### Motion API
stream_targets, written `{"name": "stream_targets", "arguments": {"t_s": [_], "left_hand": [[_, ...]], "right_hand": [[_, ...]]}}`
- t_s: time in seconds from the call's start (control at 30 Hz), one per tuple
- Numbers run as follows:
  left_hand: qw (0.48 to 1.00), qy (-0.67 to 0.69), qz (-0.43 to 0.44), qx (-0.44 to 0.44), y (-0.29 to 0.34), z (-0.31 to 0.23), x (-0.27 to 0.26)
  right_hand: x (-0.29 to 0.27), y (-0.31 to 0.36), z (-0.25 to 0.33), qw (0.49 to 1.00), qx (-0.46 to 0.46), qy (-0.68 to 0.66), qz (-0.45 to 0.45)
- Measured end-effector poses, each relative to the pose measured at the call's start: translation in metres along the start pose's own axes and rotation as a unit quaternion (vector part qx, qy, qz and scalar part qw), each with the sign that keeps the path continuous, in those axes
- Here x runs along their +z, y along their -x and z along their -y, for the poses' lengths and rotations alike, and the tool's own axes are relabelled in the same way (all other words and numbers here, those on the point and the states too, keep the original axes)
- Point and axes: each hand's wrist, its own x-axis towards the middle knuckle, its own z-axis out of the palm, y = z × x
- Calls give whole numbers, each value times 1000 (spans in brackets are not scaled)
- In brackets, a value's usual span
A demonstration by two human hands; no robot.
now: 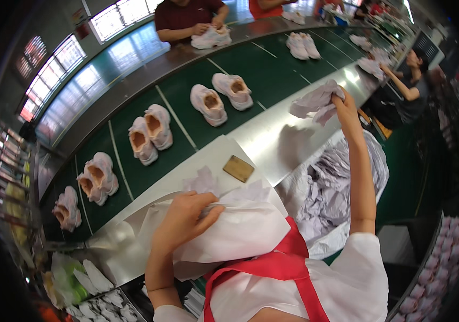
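In my raised right hand (pixel 345 107) is a piece of crumpled pale tissue paper (pixel 315 102), pinched between fingers and thumb above the metal edge of the line. My left hand (pixel 184 217) lies over the far edge of a pile of white paper sheets (pixel 235 233) in front of me. Its thumb and forefinger are apart, with no object seen between them. Just beyond are loose pale paper scraps (pixel 202 181) and a small brownish rectangular block (pixel 238 169) on a white board (pixel 221 150).
Pairs of pale pink shoes (pixel 150 134) stand on the green conveyor belt (pixel 181 147). A large bag of crumpled paper (pixel 326 188) sits by my right arm. Stacked shoe-shaped pieces (pixel 433 268) are at far right. Co-workers handle shoes across the belt and at right.
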Motion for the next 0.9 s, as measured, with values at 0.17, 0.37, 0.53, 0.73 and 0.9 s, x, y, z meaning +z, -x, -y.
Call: {"name": "stream_targets", "arguments": {"t_s": [0.17, 0.37, 0.53, 0.73, 0.9], "left_hand": [[996, 13, 32, 82, 5, -18, -8], [966, -3, -255, 51, 33, -29, -26], [944, -17, -317, -86, 58, -6, -39], [947, 44, -274, -161, 65, -2, -43], [951, 151, -245, -117, 51, 5, -46]], "right_hand": [[124, 33, 69, 942, 104, -251, 198], [205, 97, 125, 818, 228, -331, 412], [238, 127, 110, 833, 177, -329, 408], [223, 100, 120, 812, 149, -240, 511], [228, 84, 123, 816, 154, -222, 511]]}}
